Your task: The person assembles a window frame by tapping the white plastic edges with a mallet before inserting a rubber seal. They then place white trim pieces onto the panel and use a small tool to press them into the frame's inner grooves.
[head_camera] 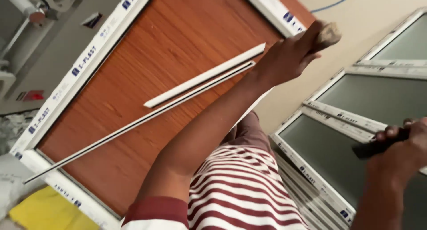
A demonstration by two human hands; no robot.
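Left hand [293, 56] on white frame [271, 10] (blue-marked film) — wood-brown panel [147, 70].

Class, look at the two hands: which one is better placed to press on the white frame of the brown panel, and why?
Probably the left hand: it rests at the white frame of the brown panel. The right hand grips a dark tool away over the glazed frames.

- A plain beige wall [320, 3] is running behind my work, with a thin blue cable [336, 4] curving across it.
- Glazed white window frames [342, 114] are leaning in a stack against that wall.
- Grey machinery [26, 16] is standing off to the side.
- A yellow sheet [44, 212] is lying low in the corner.
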